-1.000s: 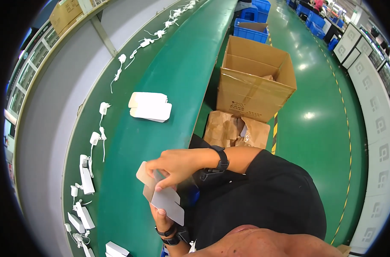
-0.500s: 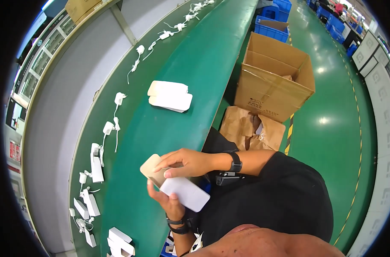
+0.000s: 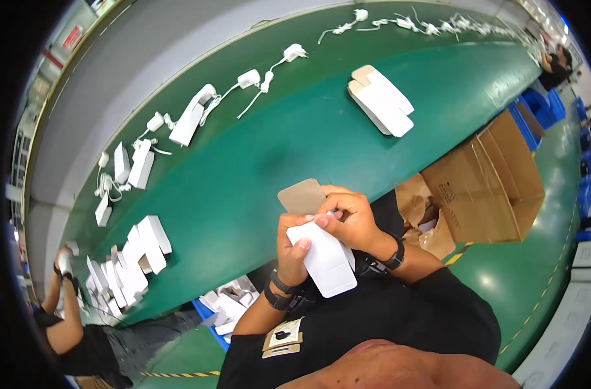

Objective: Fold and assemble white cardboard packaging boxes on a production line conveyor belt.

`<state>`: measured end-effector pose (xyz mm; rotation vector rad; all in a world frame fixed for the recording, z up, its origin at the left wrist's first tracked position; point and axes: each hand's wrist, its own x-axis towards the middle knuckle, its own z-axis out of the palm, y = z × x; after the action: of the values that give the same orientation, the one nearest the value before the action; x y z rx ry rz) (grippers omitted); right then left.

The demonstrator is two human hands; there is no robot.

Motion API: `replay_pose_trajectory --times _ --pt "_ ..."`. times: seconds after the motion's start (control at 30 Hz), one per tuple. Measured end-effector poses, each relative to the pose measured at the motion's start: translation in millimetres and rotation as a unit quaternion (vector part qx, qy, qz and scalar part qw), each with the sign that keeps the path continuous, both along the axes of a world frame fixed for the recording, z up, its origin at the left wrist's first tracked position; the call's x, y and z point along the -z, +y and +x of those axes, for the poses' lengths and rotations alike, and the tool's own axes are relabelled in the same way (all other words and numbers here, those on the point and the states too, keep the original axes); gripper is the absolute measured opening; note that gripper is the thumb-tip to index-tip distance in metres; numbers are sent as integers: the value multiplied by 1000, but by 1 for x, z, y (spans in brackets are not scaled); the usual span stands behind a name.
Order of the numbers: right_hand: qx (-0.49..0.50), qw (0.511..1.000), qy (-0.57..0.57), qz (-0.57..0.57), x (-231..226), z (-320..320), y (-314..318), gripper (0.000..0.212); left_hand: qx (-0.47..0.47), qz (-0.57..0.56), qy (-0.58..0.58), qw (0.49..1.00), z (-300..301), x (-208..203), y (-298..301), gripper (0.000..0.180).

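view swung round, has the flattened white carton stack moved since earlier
No, the flattened white carton stack shows no shift along the green worktop against the white plug adapters.

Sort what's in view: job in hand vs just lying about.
In hand, or likely related:
partly folded white cardboard carton, in left hand and right hand
stack of flattened white cardboard cartons

Apparently just lying about:
large open brown cardboard box
creased brown paper
white plastic plugs with cables (role unclear)

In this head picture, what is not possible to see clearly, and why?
Head view:
Held white carton: inside hidden by its own panels.
Large brown box: bottom hidden by near wall.
Far white adapters: too small to count.
Co-worker at left: head cut off by picture's edge.
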<state>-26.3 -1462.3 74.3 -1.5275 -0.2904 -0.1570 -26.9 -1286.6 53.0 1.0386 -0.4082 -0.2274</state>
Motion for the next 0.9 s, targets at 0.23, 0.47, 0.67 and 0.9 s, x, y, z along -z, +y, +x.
replay_pose_trajectory --times 0.23,0.47,0.67,0.9 --pt "83 979 -168 -75 -15 11 -7 18 -58 67 -19 996 8 -9 -16 41" --pt "22 953 -274 -124 -48 12 -28 9 -109 20 -112 988 18 -26 -29 82" --pt "-36 990 -130 -49 -37 9 -44 11 -93 177 -284 938 24 -24 -22 87" --pt "-1 996 -40 -82 -36 8 -51 15 -76 224 -318 918 25 -12 -26 81"
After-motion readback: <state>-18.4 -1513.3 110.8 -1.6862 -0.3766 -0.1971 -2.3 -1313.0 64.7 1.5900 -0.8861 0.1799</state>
